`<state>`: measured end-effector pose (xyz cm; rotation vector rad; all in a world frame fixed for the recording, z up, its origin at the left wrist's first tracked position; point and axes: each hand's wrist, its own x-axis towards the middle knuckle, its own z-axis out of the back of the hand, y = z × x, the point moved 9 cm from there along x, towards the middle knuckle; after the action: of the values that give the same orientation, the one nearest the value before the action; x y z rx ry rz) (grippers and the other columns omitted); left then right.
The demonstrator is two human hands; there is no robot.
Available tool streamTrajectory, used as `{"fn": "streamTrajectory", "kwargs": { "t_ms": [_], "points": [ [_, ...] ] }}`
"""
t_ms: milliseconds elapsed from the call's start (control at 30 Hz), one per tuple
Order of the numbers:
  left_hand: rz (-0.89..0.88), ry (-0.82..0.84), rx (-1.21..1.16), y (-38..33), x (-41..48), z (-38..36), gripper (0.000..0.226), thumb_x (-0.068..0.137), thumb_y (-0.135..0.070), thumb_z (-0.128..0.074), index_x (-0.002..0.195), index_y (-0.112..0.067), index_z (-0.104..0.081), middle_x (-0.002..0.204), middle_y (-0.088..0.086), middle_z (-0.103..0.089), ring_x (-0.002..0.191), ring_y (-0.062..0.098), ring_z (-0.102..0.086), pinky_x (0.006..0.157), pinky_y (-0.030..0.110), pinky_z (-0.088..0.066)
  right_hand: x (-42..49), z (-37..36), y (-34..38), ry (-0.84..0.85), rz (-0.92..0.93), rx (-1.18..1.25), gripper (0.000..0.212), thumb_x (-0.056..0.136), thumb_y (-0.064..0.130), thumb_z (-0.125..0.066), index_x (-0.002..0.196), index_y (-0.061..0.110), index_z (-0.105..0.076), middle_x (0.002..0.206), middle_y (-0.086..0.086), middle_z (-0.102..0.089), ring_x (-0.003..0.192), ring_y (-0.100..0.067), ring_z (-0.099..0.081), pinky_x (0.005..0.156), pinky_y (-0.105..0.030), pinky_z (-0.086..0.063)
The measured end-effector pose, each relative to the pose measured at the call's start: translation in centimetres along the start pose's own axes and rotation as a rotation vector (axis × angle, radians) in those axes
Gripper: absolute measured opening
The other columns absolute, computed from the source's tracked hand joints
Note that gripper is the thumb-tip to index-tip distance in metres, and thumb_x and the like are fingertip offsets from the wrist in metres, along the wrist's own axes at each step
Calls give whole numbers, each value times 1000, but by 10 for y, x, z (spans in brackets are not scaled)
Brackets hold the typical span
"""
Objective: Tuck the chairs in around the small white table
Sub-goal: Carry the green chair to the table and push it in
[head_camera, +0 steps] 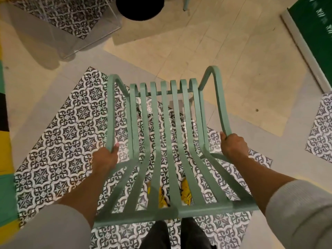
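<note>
We're over the patterned floor tiles (59, 133), the green slatted chair (167, 144) right below us; our left hand (105, 159) wraps its left armrest, our right hand (233, 146) its right, fingers closed tight on both.

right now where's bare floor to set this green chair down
Open floor lies ahead of the chair, between its front edge and the black round base, and rightward to the green wall panel. It is crowded top left, by the clear table. The left hand and right hand grip the armrests.
</note>
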<state>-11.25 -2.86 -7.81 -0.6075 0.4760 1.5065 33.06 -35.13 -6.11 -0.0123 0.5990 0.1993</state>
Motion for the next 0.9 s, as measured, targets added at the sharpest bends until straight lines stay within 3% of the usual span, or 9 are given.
{"fn": "streamTrajectory", "kwargs": {
  "t_ms": [133, 267, 367, 433, 567, 733, 800, 900],
  "points": [
    [4, -17, -6, -2, -3, 3, 77, 106, -65, -45, 118, 8, -66, 111, 31, -71, 107, 47, -70, 93, 51, -58, -2, 1, 1, 21, 2, 5, 66, 112, 59, -39, 118, -1, -64, 104, -20, -70, 95, -41, -71, 85, -49, -62],
    [-35, -39, -35, -10, -18, 4, 49, 111, -41, -53, 134, 1, -44, 124, 29, -65, 116, 50, -65, 101, 60, -54, -14, 8, 9, 22, 41, -36, 46, 112, 42, -48, 132, 0, -50, 124, -22, -65, 110, -41, -67, 98, -53, -58],
    [-153, -69, 44, -26, -38, 15, 74, 106, -33, -64, 160, 2, -27, 156, 30, -42, 143, 48, -44, 116, 59, -42, -37, 27, 32, -77, 183, -165, 51, 105, 35, -58, 141, 1, -45, 133, -19, -57, 122, -39, -58, 105, -54, -50],
    [-241, -79, 128, -41, -61, 27, 85, 103, -37, -67, 165, -2, -21, 165, 26, -32, 151, 45, -34, 120, 58, -38, -55, 37, 45, -89, 266, -203, 55, 102, 35, -58, 144, 1, -45, 135, -20, -54, 124, -39, -54, 105, -54, -47],
    [-385, -65, 152, -71, -116, 48, 67, 104, -38, -64, 159, -8, -41, 159, 20, -45, 144, 39, -45, 117, 53, -42, -94, 51, 68, -2, 406, -278, 49, 105, 36, -55, 142, 3, -54, 139, -19, -56, 127, -37, -56, 108, -53, -48],
    [-513, 72, 140, -97, -204, 61, 30, 106, -42, -62, 128, -24, -73, 139, 4, -70, 124, 26, -66, 108, 43, -51, -161, 65, 84, 128, 592, -295, 37, 107, 39, -52, 125, 10, -69, 119, -16, -72, 108, -35, -70, 95, -44, -58],
    [-548, 100, 148, -99, -239, 66, 32, 107, -49, -58, 123, -28, -74, 136, 1, -72, 115, 24, -70, 103, 43, -55, -192, 73, 86, 92, 679, -318, 35, 107, 39, -51, 117, 12, -71, 110, -15, -74, 100, -36, -72, 86, -42, -57],
    [-612, 144, 153, -95, -280, 64, 56, 106, -70, -43, 123, -27, -73, 129, -2, -75, 102, 21, -73, 96, 43, -59, -238, 85, 79, 30, 813, -303, 40, 110, 45, -46, 105, 16, -72, 97, -11, -75, 89, -34, -73, 78, -40, -60]
  ]
}}
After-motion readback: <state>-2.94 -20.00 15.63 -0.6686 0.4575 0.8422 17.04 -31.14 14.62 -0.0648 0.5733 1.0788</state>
